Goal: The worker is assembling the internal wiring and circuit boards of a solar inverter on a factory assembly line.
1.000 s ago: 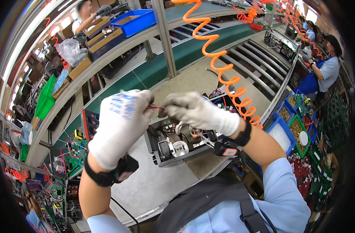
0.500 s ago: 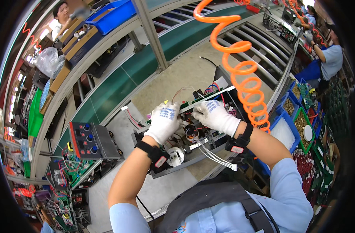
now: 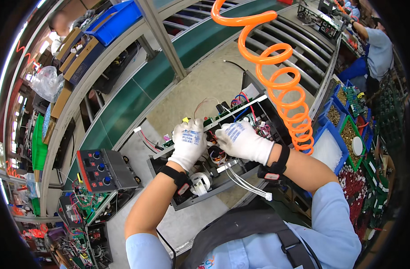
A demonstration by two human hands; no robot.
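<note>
An open dark metal chassis (image 3: 194, 200) with wires and circuit boards inside lies tilted before me. My left hand (image 3: 188, 141), in a white glove, reaches over its left part, fingers bent and closed on something I cannot make out. Close beside it, my right hand (image 3: 245, 140), also gloved, has its fingers curled down into the middle of the chassis; its fingertips and whatever they grip are hidden. A bundle of white wires (image 3: 247, 185) ending in a white connector hangs over the near wall. Near my left wrist is a round white part (image 3: 200, 184).
An orange coiled hose (image 3: 245, 21) hangs just right of the chassis. On the left stands a grey panel with blue knobs (image 3: 108, 170). Bins of small parts, one a green bin (image 3: 343, 145), line the right side. Beyond the metal post (image 3: 162, 40) runs a green conveyor (image 3: 126, 101).
The view has shifted slightly. My right hand has moved a little left, nearer my left hand. Both hands remain inside the chassis.
</note>
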